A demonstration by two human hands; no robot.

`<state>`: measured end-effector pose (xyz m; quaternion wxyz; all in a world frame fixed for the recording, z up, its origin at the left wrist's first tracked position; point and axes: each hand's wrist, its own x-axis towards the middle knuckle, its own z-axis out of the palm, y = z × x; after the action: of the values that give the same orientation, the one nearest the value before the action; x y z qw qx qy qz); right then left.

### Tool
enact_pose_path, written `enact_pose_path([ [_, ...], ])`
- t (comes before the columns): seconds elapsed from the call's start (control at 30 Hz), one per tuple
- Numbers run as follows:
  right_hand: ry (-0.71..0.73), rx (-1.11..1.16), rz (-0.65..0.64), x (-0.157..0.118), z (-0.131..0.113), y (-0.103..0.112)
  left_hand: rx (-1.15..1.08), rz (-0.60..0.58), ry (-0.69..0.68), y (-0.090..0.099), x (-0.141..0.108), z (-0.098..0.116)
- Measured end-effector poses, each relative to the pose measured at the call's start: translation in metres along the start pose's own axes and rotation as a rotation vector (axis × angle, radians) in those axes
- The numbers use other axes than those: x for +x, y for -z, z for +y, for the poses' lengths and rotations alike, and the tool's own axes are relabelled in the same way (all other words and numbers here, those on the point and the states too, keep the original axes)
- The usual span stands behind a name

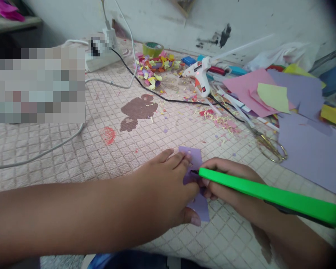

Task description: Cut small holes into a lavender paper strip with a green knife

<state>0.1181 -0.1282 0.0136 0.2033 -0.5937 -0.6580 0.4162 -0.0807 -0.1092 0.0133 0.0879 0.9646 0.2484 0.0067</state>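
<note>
A narrow strip of purple paper (201, 209) lies flat on the cloth in front of me, with small cut marks in it. My left hand (159, 190) rests palm down over its left side, fingers stretched out and pressing on the paper. Beside it, my right hand (222, 175) is closed around a long bright green utility knife (257, 188), to judge by its flat body and thin dark tip. That tip touches or hovers just above the strip, close to my left fingertips. Part of the strip is hidden under my hands.
A white glue gun (200, 74) with a black cord stands behind scattered paper scraps (218, 121). Gold-handled scissors (271, 147) lie right, by purple sheets (310, 145). A paper flower garland (154, 67), green tape roll (152, 48) and white power strip (100, 59) sit at the back.
</note>
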Motion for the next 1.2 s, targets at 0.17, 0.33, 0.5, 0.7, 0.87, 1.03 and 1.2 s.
enact_pose_path([
  [0.17,-0.023,0.025,0.05,0.001,0.003,-0.003,0.041,0.065,-0.01,-0.007,-0.001,0.0],
  [0.33,-0.037,0.066,0.074,0.002,0.008,-0.006,0.047,0.08,-0.005,-0.008,0.0,0.001],
  [0.5,-0.033,0.087,0.067,0.002,0.009,-0.006,0.048,0.078,-0.003,-0.008,-0.001,0.001],
  [0.7,-0.059,0.034,0.068,0.0,0.003,-0.005,0.074,0.094,-0.009,-0.008,-0.003,0.005],
  [0.87,-0.067,-0.121,0.063,-0.001,0.001,-0.004,0.126,0.121,0.069,-0.01,-0.005,0.014],
  [1.03,-0.024,-0.175,0.052,-0.001,0.004,-0.002,0.13,0.161,0.08,-0.013,-0.002,0.016],
  [1.2,-0.011,-0.176,0.058,0.001,0.002,-0.002,0.176,0.176,0.086,-0.015,-0.001,0.018],
])
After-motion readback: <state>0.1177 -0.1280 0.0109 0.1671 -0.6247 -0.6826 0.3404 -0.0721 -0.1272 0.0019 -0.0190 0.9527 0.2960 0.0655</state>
